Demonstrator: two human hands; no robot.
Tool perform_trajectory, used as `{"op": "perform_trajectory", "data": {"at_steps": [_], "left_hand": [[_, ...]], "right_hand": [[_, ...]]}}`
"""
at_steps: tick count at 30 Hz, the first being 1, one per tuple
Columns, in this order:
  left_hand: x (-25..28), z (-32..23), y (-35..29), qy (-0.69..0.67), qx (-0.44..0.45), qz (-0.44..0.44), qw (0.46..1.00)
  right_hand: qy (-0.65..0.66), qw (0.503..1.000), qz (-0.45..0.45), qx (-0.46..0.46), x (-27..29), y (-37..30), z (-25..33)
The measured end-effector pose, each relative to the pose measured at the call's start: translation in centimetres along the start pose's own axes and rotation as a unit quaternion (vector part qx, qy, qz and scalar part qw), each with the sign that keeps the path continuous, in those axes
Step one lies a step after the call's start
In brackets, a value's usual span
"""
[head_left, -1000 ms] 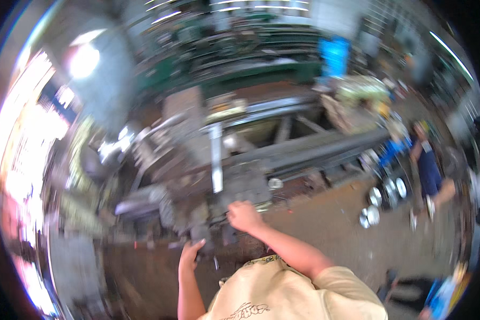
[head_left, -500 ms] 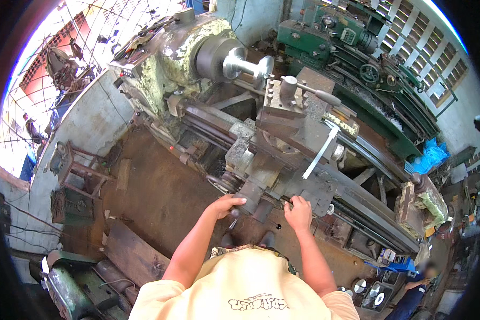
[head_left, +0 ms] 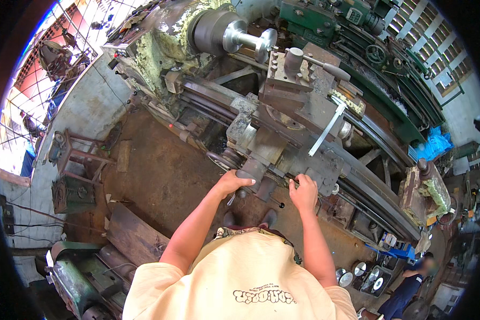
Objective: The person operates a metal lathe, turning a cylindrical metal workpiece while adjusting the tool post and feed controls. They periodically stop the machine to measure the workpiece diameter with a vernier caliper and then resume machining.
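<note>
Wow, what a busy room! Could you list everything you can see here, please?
Large lathe: 1, grey with worn pale-green paint, centre
Chuck: 1, dark grey, upper middle
Flanged metal piece: 1, silver, at the chuck
Lever: 1, grey, atop the large lathe
Caliper: 1, silver, lying on the large lathe
Second lathe: 1, green, upper right
Plastic heap: 1, blue, right
Machine: 1, green, lower left
Stand: 1, brown, left
Metal discs: several, silver, lower right
Co-worker: 1, dark blue clothing, lower right
Smaller clutter is too fine to count.
Shirt: 1, cream, bottom middle
Left hand: 1, bare, at the large lathe's front
Right hand: 1, bare, at the large lathe's front
</note>
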State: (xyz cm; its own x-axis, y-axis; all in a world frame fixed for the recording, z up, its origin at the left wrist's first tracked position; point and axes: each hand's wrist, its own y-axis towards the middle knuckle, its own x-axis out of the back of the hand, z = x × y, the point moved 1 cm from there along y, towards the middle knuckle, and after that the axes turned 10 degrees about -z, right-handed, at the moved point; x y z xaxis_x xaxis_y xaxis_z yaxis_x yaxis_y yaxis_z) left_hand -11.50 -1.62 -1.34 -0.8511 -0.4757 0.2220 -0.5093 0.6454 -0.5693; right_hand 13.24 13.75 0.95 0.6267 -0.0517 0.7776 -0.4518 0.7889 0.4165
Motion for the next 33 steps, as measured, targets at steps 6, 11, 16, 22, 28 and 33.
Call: {"op": "perform_trajectory", "data": {"at_steps": [6, 11, 16, 22, 28, 33], "left_hand": [[-0.3, -1.5, -1.5, 0.064, -0.026, -0.035, 0.997], [-0.9, -1.9, -2.1, 0.139, -0.033, -0.103, 0.984], [-1.6, -1.4, -1.9, 0.198, -0.052, -0.142, 0.969], [-2.4, -2.2, -2.6, 0.261, -0.049, -0.163, 0.95], [-3.2, -3.1, -3.7, 0.297, -0.06, -0.196, 0.932], [-4.0, -2.9, -4.1, 0.342, -0.082, -0.216, 0.911]], "right_hand": [[-0.012, 1.0, 0.011, 0.008, -0.1, 0.0, 0.0], [-0.012, 1.0, -0.001, 0.022, -0.1, 0.0, 0.0], [-0.016, 1.0, 0.012, 0.015, 0.1, 0.1, 0.1], [-0.019, 1.0, 0.011, 0.014, 0.1, 0.1, 0.2], [-0.026, 0.999, 0.015, 0.012, 0.0, 0.1, 0.1], [-0.016, 1.0, 0.007, 0.008, -0.1, 0.0, 0.0]]}}
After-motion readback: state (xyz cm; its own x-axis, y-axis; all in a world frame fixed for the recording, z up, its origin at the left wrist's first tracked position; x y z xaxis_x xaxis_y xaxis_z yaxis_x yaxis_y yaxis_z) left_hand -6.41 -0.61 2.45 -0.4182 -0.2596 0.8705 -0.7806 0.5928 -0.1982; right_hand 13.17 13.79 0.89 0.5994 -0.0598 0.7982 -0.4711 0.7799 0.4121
